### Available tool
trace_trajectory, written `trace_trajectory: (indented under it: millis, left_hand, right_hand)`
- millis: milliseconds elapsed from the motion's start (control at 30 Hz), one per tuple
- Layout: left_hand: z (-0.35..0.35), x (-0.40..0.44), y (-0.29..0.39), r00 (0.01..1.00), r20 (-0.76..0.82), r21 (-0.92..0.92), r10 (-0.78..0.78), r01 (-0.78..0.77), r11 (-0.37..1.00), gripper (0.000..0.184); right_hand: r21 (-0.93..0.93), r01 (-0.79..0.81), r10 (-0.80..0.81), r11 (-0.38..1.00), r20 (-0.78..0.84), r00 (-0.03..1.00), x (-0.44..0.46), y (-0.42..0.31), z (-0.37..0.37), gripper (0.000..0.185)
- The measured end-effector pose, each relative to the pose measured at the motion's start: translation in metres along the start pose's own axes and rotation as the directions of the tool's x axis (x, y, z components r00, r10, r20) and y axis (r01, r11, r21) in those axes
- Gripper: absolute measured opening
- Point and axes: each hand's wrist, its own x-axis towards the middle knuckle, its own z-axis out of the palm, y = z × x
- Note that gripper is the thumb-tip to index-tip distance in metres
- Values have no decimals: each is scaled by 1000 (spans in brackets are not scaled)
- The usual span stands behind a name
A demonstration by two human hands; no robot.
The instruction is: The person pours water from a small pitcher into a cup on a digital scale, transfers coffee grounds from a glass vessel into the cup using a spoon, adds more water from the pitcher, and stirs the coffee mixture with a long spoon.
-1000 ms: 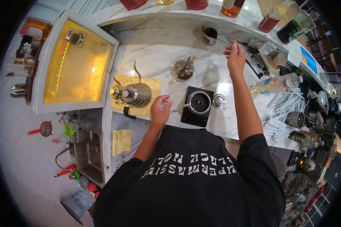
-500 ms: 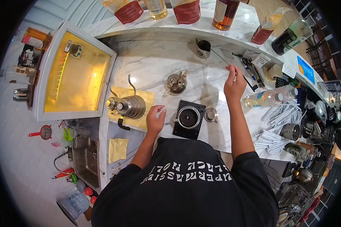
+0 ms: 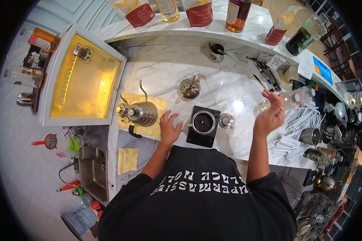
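Observation:
My left hand (image 3: 170, 127) is empty, its fingers spread over the counter between the yellow cloth (image 3: 161, 105) and the black scale (image 3: 196, 138). A steel gooseneck kettle (image 3: 144, 114) stands on the cloth. The scale bears a round vessel (image 3: 203, 122) with dark contents. Beside it is a small metal-rimmed item (image 3: 226, 121). Farther back are a glass server (image 3: 189, 89) and a dark-mouthed cup (image 3: 216, 53). At the right, my right hand (image 3: 270, 114) is raised, fingers pinched on a thin stick; its far end is blurred towards the cup.
White straws (image 3: 293, 138) and clear bottles (image 3: 306, 94) lie right of my right hand. Pens (image 3: 266, 73) sit near the back ledge, which holds pouches (image 3: 199, 14) and bottles. A lit yellow glass-fronted cabinet (image 3: 84, 80) and a sink (image 3: 94, 172) are at the left.
My right hand has moved right and towards me, away from the cup, with the thin stick. My left hand's fingers have spread.

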Motion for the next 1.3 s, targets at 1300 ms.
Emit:
trace_trajectory:
  millis: [1300]
  left_hand:
    - [-6, -18, -20, 969, 166, 117, 185, -205, 972, 59]
  right_hand:
    - [-434, 425, -284, 795, 353, 892, -176, -145, -44, 15]
